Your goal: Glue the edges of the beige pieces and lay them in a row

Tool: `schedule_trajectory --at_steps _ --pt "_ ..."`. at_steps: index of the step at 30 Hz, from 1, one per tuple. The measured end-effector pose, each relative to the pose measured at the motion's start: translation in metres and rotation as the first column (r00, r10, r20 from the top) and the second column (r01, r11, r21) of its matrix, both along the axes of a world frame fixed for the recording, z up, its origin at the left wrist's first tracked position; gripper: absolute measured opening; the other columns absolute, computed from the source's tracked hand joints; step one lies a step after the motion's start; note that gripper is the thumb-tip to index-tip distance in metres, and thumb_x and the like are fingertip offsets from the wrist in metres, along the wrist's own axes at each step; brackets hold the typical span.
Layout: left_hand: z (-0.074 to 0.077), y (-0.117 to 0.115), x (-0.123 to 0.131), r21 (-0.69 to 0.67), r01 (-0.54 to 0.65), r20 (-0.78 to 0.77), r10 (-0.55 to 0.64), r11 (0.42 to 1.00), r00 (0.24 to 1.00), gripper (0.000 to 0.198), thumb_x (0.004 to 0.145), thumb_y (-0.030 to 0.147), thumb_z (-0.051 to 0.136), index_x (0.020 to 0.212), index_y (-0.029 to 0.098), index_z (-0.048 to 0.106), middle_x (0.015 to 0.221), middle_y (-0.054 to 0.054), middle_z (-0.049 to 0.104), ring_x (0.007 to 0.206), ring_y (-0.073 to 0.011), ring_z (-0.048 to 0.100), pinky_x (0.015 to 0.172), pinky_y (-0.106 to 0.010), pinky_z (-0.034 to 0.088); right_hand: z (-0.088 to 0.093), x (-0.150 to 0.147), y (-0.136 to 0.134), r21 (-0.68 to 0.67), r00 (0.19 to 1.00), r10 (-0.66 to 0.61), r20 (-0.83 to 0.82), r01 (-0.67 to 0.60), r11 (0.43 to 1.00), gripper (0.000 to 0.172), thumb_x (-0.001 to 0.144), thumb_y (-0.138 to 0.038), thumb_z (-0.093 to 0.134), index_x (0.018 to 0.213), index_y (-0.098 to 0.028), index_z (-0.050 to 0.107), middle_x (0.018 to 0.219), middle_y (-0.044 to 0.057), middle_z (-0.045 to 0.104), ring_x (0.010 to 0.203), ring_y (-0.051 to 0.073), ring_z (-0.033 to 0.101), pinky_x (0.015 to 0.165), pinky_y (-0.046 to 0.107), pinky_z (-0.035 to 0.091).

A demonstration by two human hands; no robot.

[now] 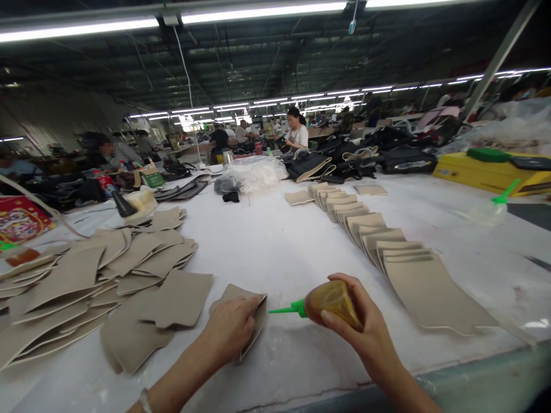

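Note:
My right hand (361,327) is wrapped round a squeeze bottle (333,303) of amber liquid that looks like glue. The bottle lies almost level, its thin green nozzle pointing left. Just off that tip, my left hand (232,327) grips a folded beige leather piece (258,321), index finger along its top and the other fingers curled. The piece's layers gape apart on the side facing the nozzle; its underside is hidden. Left of this hand lies a loose heap of similar beige pieces (142,258). To the right, a row of overlapping beige pieces (379,238) runs away from me.
A second bottle with a green nozzle (491,209) stands at right near a yellow box (482,172). Black bags (327,160) and a clear plastic bag (253,172) lie across the white table (275,241). A co-worker (297,132) sits beyond. Dark-handled tool (123,203) rests back left.

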State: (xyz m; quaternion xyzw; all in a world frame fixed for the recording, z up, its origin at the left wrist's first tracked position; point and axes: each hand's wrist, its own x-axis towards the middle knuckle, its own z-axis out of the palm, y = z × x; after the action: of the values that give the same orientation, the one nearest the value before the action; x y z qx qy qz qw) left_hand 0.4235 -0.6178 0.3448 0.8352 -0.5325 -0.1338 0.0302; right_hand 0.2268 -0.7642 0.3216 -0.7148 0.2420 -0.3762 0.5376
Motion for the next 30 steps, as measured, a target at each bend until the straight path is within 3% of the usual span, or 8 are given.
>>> schedule_trajectory --at_steps 6,15,19,26,30 --pt "-0.005 0.002 0.0 -0.007 -0.046 0.043 0.046 0.999 0.998 0.053 0.08 0.014 0.036 0.126 0.033 0.053 0.099 -0.005 0.068 0.088 -0.0212 0.063 0.078 -0.032 0.045 0.004 0.02 0.006 -0.254 0.994 0.043 -0.099 -0.067 0.965 0.051 0.075 -0.039 0.071 0.117 -0.027 0.045 0.107 0.003 0.054 0.09 0.022 0.057 0.081 0.031 0.044" --pt "-0.005 0.006 0.001 -0.026 -0.07 0.025 0.071 0.997 0.997 0.044 0.081 0.02 0.038 0.119 0.033 0.054 0.092 -0.005 0.064 0.08 -0.0223 0.063 0.071 -0.033 0.045 0.004 0.04 0.006 -0.48 0.978 0.063 -0.2 -0.153 0.864 0.051 0.078 -0.038 0.069 0.12 -0.029 0.041 0.112 0.005 0.055 0.099 0.025 0.056 0.087 0.036 0.044" --pt "-0.007 0.008 0.001 -0.033 -0.078 0.0 0.078 0.996 0.997 0.037 0.083 0.024 0.037 0.114 0.031 0.056 0.089 -0.004 0.061 0.079 -0.0222 0.063 0.069 -0.032 0.045 0.005 0.042 0.007 -0.463 0.969 0.073 -0.234 -0.177 0.868 0.048 0.079 -0.038 0.069 0.118 -0.028 0.042 0.109 0.004 0.055 0.096 0.024 0.056 0.084 0.034 0.045" --pt "-0.015 0.01 0.005 -0.052 -0.076 -0.066 0.073 0.996 0.995 0.042 0.089 0.029 0.032 0.127 0.033 0.047 0.095 -0.005 0.058 0.085 -0.0215 0.062 0.074 -0.031 0.045 0.004 0.044 0.001 -0.313 0.973 0.015 -0.228 -0.088 0.946 0.047 0.077 -0.041 0.07 0.114 -0.026 0.044 0.098 0.001 0.057 0.08 0.02 0.057 0.076 0.032 0.045" --pt "-0.017 0.011 0.004 -0.052 -0.07 -0.064 0.067 0.996 0.996 0.043 0.089 0.028 0.03 0.129 0.034 0.046 0.094 -0.005 0.056 0.083 -0.0209 0.062 0.074 -0.032 0.045 0.002 0.045 -0.002 -0.161 0.971 0.083 -0.224 -0.121 0.979 0.047 0.077 -0.042 0.07 0.113 -0.027 0.043 0.087 -0.002 0.058 0.075 0.019 0.057 0.071 0.03 0.045"
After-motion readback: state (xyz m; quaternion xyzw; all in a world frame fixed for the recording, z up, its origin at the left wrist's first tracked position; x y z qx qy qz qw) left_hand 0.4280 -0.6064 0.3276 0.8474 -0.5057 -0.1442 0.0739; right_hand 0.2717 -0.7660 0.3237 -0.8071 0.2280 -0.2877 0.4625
